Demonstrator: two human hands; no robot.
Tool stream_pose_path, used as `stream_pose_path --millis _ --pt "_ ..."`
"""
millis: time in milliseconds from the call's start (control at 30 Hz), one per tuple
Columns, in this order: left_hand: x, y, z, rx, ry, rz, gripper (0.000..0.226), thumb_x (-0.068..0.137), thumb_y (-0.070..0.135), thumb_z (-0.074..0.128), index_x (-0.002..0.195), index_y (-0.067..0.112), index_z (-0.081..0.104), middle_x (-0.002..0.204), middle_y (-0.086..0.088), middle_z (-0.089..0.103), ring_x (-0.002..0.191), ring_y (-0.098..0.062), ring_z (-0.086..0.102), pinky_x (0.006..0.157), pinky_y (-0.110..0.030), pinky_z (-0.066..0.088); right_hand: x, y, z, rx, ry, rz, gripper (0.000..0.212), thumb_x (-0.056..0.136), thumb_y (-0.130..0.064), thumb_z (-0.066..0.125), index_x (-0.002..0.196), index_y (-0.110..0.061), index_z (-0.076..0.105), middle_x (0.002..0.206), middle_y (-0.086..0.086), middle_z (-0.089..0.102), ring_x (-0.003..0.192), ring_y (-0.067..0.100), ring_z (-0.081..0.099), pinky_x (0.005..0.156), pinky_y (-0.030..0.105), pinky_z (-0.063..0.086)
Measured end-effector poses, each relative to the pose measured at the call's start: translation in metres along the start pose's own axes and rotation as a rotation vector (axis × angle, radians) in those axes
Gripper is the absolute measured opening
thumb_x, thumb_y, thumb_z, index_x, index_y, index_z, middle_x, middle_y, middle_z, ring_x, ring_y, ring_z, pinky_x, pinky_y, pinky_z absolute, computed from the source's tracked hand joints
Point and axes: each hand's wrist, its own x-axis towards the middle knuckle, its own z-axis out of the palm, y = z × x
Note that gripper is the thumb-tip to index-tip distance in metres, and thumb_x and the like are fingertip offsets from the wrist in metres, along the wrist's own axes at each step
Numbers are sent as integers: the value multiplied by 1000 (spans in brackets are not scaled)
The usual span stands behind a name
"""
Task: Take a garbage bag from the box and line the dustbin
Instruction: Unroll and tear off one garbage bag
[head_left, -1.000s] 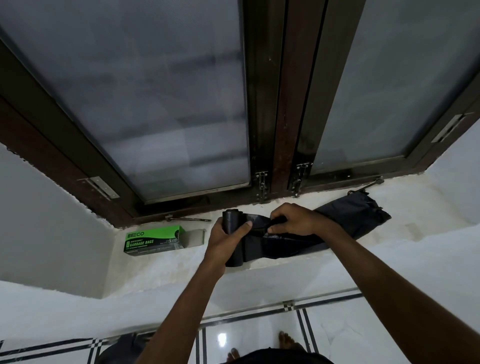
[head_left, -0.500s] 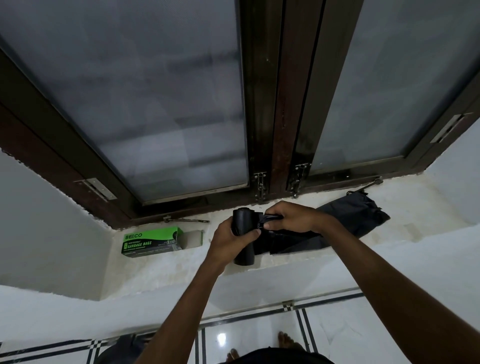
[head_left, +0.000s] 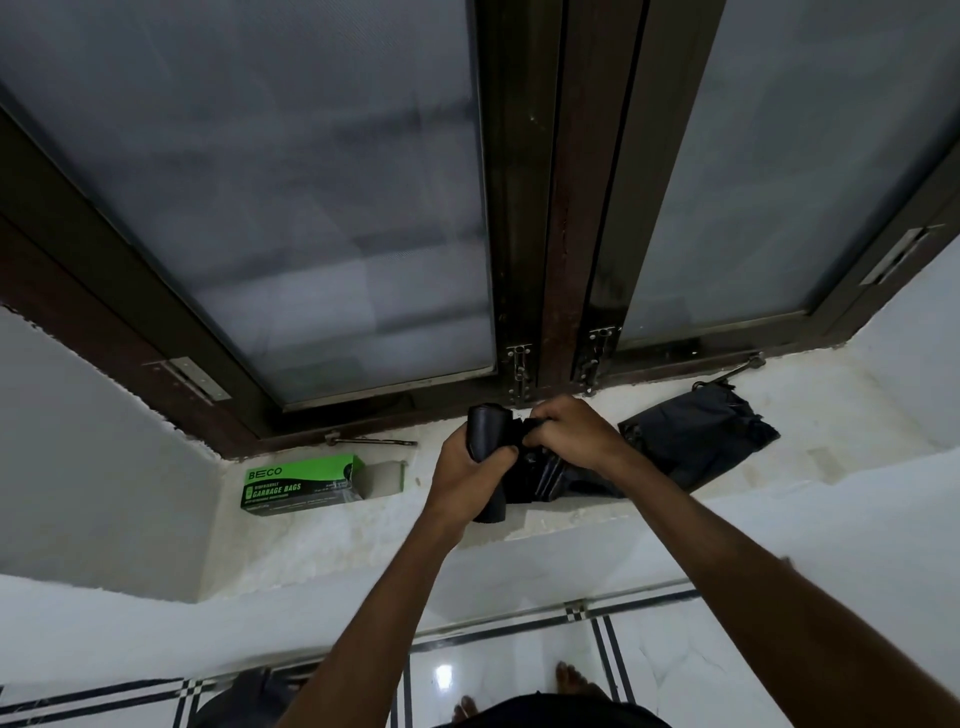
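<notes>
Over the white window ledge (head_left: 597, 519), my left hand (head_left: 467, 470) grips an upright black roll of garbage bags (head_left: 487, 428). My right hand (head_left: 569, 431) pinches the loose bag end right beside the roll. The unrolled black bag (head_left: 696, 441) trails off to the right and lies flat on the ledge. The green and black garbage bag box (head_left: 298, 483) lies on the ledge to the left, its right end flap open. A dark shape (head_left: 244, 699) at the bottom left on the floor is cut off; whether it is the dustbin I cannot tell.
A dark wooden window frame (head_left: 540, 208) with frosted panes rises directly behind the ledge, with latches at its base. White walls close in on both sides. Below is a glossy tiled floor (head_left: 649, 670) with black stripes, and bare feet show at the bottom edge.
My right hand has slid left along the bag until it meets the roll, bunching the bag between my hands. The roll has shifted a little to the right.
</notes>
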Motion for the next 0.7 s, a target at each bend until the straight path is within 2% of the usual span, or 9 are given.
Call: stream_pose_path --millis 100,200,333,400,467,533,567,633,700 --pt "-2 0 3 20 -21 21 27 85 11 68 108 23 60 96 0 67 85 -12 64 64 -17 46 1 -1 1 35 46 41 18 70 -11 69 58 -2 59 60 7 53 61 19 51 61 32 37" --pt "-3 -2 5 28 -31 33 25 85 10 68 104 26 60 93 2 67 85 -15 64 64 -17 47 2 -5 3 -8 78 76 21 72 -8 66 54 -8 56 57 5 51 61 21 50 56 28 35" --pt "-7 4 7 -27 -21 48 25 86 12 69 91 34 57 88 8 65 80 -9 61 61 -15 46 4 10 2 -133 168 128 20 74 -8 57 54 -7 54 58 7 51 64 26 52 49 26 30" --pt "-6 9 6 -71 5 28 24 87 14 69 89 34 56 87 8 63 79 -5 59 61 -17 44 3 21 0 -117 194 160 22 76 -9 58 55 -7 53 58 9 51 62 27 53 49 27 30" --pt "-3 11 4 -138 63 -10 20 86 17 70 88 31 56 87 3 63 81 -11 59 65 -23 45 1 22 -3 -65 179 123 28 82 -13 62 56 -11 55 62 7 56 65 25 56 53 28 33" --pt "1 11 0 -223 143 -71 18 85 20 71 88 29 56 91 -2 63 83 -15 59 72 -30 48 0 19 -6 7 109 53 21 92 -20 61 71 -19 63 80 4 66 81 22 63 66 30 44" --pt "4 10 -3 -269 169 -104 18 85 21 71 88 28 55 93 -3 63 84 -15 59 77 -33 50 -1 17 -7 50 63 28 14 97 -24 57 87 -20 67 95 3 68 93 21 63 79 33 47" --pt "6 10 -8 -333 184 -156 19 85 21 71 94 28 56 98 -4 63 89 -17 59 86 -38 50 -4 12 -8 94 -4 -1 25 103 -29 47 122 -20 60 120 3 64 112 21 58 97 38 44" --pt "8 10 -10 -355 179 -167 21 85 21 71 101 26 58 101 -5 64 93 -21 60 87 -40 50 -6 8 -6 90 -4 -34 34 105 -29 42 137 -19 50 133 5 59 122 22 53 104 39 41"
